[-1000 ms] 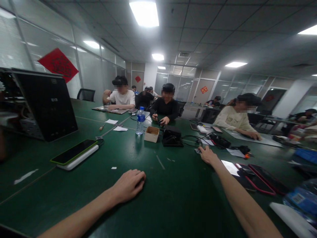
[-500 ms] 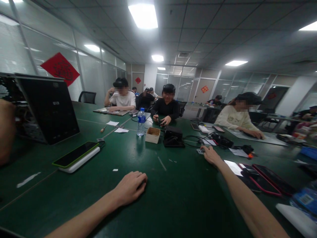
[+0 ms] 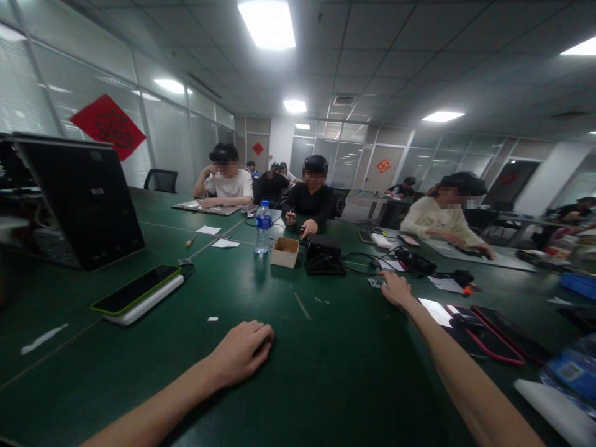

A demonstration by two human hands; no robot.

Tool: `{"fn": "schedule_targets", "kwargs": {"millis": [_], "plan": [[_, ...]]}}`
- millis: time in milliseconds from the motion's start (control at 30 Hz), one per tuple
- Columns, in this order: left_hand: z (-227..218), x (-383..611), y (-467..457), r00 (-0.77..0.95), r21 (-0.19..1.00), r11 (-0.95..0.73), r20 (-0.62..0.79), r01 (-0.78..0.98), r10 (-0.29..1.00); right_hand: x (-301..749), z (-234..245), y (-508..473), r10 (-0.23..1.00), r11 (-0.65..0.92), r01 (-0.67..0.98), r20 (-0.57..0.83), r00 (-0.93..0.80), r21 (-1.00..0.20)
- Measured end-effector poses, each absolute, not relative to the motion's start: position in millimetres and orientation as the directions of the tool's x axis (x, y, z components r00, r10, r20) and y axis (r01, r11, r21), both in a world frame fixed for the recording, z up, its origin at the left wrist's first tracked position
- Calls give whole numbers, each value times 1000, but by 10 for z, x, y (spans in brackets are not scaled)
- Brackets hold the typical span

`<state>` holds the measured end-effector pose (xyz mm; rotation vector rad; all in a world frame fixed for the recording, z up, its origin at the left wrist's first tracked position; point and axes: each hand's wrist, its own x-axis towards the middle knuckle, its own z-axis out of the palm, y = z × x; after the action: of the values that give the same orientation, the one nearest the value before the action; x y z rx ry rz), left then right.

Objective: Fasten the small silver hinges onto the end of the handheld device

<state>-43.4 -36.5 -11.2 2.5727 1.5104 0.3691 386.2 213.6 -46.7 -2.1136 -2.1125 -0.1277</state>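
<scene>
The person's left hand (image 3: 242, 354) lies palm down on the green table (image 3: 344, 385), near the middle of the near edge. Its fingers (image 3: 261, 332) are curled close together, and I can't tell whether anything is cupped beneath them. The right arm stretches farther out, and the right hand (image 3: 395, 290) rests on the tabletop with its fingers pointing far and left. Just beyond those fingertips lies a small grey metal piece (image 3: 376, 282); I can't tell whether they touch it or whether the fingers are apart. No tool shows in either hand.

Just right of the right hand lie phones in red cases (image 3: 493, 338). Far ahead of it, black cables (image 3: 358, 264) run around a black bench unit (image 3: 325, 256), with a small cardboard box (image 3: 285, 252) and a water bottle (image 3: 263, 228) to its left. On the left, a phone on a white power bank (image 3: 137, 293) sits near an open laptop (image 3: 79, 202). At the far side, a co-worker in black (image 3: 311, 198) works on something small with both hands.
</scene>
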Motion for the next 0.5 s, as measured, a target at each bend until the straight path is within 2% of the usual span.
{"fn": "schedule_targets", "kwargs": {"millis": [300,500], "plan": [[-98,-434,-371,475,248,-496,144,832,868,3861,-458,2188,998,7,1000,70,-7,-4],[-126,-446,-356,478,255,-504,157,826,864,3869,-487,2264,998,10,999,62,-12,33]]}}
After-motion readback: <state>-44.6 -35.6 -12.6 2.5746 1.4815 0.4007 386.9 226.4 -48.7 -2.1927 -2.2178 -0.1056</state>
